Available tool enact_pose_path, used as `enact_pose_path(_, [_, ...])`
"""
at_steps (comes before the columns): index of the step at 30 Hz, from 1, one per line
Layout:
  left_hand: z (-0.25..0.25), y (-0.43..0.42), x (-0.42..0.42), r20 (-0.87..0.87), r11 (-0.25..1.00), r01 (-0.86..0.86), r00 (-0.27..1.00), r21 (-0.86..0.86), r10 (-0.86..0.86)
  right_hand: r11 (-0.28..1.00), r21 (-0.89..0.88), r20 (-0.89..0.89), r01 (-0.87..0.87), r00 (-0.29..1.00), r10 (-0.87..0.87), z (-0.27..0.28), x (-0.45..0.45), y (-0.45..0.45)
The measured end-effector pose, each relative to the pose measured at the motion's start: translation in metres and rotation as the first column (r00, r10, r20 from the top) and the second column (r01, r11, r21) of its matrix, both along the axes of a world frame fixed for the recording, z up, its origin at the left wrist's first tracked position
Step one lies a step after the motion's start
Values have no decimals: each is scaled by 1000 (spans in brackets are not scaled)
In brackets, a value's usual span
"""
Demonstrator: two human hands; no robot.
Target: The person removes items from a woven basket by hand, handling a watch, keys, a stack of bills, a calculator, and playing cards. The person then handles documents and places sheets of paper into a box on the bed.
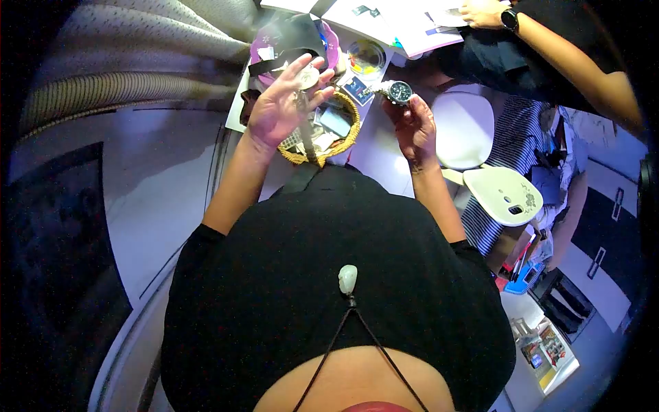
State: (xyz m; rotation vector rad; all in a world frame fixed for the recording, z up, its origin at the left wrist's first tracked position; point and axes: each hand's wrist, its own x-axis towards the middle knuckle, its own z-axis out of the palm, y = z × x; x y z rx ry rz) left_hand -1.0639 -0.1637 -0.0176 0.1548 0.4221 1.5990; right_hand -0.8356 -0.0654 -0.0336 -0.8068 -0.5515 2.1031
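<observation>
My right hand [415, 129] grips a metal wristwatch [399, 92] with a dark dial, its face turned up. Palm up and fingers spread, my left hand [285, 103] is over the left part of a yellow-rimmed woven basket [355, 113]. A second watch [307, 77] with a pale round face and a strap hanging down rests against the fingers of that hand. Small items, including a light blue flat one [336, 122], lie inside the basket. Beyond the basket are a purple tray [333, 44] and a clear round container [367, 60].
Another person's hand [482, 12] rests on papers [419, 27] at the upper right. A white chair [464, 130] stands right of my right hand, with a pale seat-like piece [503, 196] nearer me. A patterned curtain [137, 62] hangs at the left.
</observation>
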Motion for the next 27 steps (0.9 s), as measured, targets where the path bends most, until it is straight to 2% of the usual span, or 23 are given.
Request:
enact_pose_path(1, [-2,-1,1,0,1000,-1,1000,-1,1,1000,-1,0,-1,1000,1,-2,1,0])
enact_pose_path(3, [-6,0,3,-267,998,-46,963,-31,36,1000,14,-34,-6,999,7,-6,2,1])
enact_pose_path(7, [-5,0,4,-269,990,-79,962,-118,45,1000,8,-13,7,1000,-7,-9,4,2])
enact_pose_path(9, [-8,0,3,-315,990,-83,948,-113,43,997,51,-92,-65,993,70,-28,13,7])
enact_pose_path(11, [-10,0,-2,-156,991,-21,988,-131,0,996,56,-114,-75,990,81,-36,17,9])
enact_pose_path(12, [-7,0,-2,-172,990,-1,985,-143,-24,994,61,-134,-86,986,94,-37,17,10])
enact_pose_path(16, [-4,1,-3,27,995,21,999,-102,-18,996,53,-101,-78,991,83,-29,12,6])
enact_pose_path(19, [-3,5,-2,76,998,9,997,-65,-4,997,19,-98,-79,992,81,-27,11,4])
enact_pose_path(21, [-8,5,-3,69,1000,24,997,-14,-23,993,56,-149,-105,982,112,-29,12,4])
enact_pose_path(23, [-9,9,-3,53,999,17,998,-33,-15,996,44,-102,-78,991,82,-26,13,4])
enact_pose_path(27, [-11,14,-3,111,1000,12,994,-28,-9,998,18,-115,-63,991,65,-28,19,4])
